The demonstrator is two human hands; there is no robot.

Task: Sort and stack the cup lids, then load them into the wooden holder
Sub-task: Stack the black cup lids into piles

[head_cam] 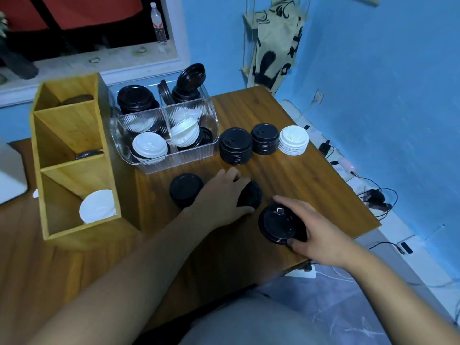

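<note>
My left hand (221, 195) grips a small stack of black lids (251, 195) on the wooden table (311, 192). My right hand (316, 232) holds a larger black lid stack (278, 224) near the table's front edge, thumb and fingers curled round its rim. Another black stack (185, 190) lies left of my left hand. Behind stand two black stacks (235, 145) (265, 138) and a white stack (293, 139). The wooden holder (72, 155) at left has three slots; the nearest holds white lids (97, 206), the middle a dark lid (88, 154).
A clear ribbed plastic bin (164, 130) behind my hands holds several loose black and white lids. A water bottle (159, 26) stands on the window ledge. Cables and power strips (373, 195) lie on the floor at right, beyond the table edge.
</note>
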